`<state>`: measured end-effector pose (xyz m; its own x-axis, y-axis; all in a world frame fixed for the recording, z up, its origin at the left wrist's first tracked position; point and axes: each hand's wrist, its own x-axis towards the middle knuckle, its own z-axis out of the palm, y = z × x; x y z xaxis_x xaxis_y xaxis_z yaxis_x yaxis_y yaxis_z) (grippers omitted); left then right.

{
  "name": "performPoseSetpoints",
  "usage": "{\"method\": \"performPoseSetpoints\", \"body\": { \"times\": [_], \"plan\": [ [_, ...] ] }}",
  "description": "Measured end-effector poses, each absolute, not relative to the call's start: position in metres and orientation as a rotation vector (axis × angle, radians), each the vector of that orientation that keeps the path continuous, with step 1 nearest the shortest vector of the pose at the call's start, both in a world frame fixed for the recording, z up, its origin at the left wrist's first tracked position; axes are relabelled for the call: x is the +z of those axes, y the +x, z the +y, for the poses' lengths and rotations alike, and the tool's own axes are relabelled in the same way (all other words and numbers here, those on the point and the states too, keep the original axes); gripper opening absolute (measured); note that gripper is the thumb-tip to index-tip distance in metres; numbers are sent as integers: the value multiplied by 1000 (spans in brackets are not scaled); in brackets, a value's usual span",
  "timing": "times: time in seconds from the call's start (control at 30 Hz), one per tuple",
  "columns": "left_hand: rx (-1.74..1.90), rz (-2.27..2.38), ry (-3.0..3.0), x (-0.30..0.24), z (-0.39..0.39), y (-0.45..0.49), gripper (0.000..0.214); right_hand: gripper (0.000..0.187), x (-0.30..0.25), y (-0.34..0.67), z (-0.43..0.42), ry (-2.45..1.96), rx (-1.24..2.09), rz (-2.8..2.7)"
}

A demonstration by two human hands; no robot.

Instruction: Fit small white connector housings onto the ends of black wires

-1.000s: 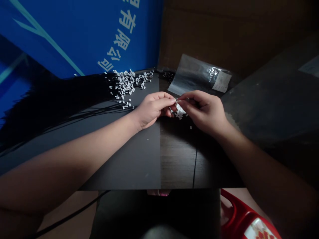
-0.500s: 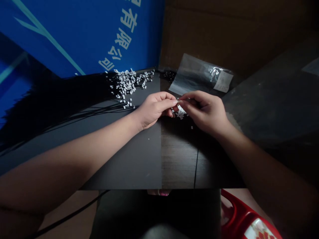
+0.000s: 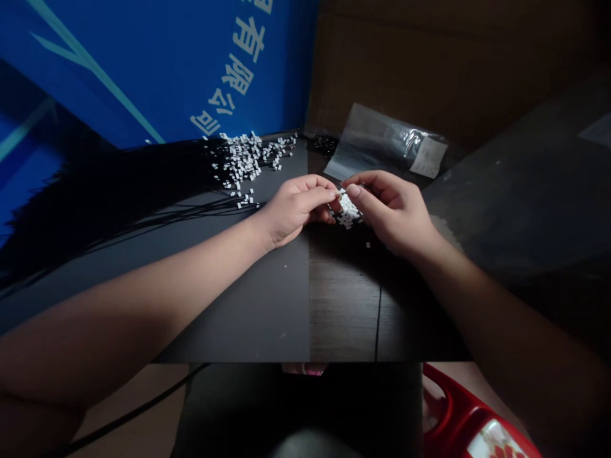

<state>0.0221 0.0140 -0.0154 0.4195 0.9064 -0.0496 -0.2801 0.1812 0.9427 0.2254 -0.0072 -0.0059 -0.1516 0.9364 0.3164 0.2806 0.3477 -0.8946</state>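
My left hand (image 3: 296, 210) pinches near the ends of thin black wires (image 3: 143, 191), which fan out across the dark table (image 3: 258, 318) to the left. My right hand (image 3: 392, 213) faces it, its fingertips pinching a small white piece (image 3: 342, 193). Between the hands sits a cluster of similar white pieces (image 3: 348, 216), partly hidden by my fingers. A larger heap of white pieces (image 3: 241, 162) lies on the wires at the far side of the table.
A clear plastic bag (image 3: 377, 143) with a white label lies behind my right hand. A blue printed board (image 3: 157, 70) and brown cardboard (image 3: 429, 63) stand behind the table. A dark sheet lies to the right. A red plastic object (image 3: 458, 407) sits below the table edge.
My right hand has shifted slightly up and to the right, showing its thumb and more of the white cluster. My left hand stays almost still.
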Motion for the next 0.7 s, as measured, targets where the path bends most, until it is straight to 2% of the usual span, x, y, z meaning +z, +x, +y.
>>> {"method": "performPoseSetpoints", "body": {
  "times": [0.17, 0.37, 0.7],
  "plan": [
    [960, 722, 1073, -16, 14, 23, 10, 20, -6, 225, -7, -1101, 891, -1627],
    [972, 719, 1083, -15, 14, 23, 11, 25, -7, 227, -9, -1128, 756, -1723],
    [978, 718, 1069, -16, 14, 24, 7, 15, -7, 226, -11, -1102, 680, -1726]
  ]
}}
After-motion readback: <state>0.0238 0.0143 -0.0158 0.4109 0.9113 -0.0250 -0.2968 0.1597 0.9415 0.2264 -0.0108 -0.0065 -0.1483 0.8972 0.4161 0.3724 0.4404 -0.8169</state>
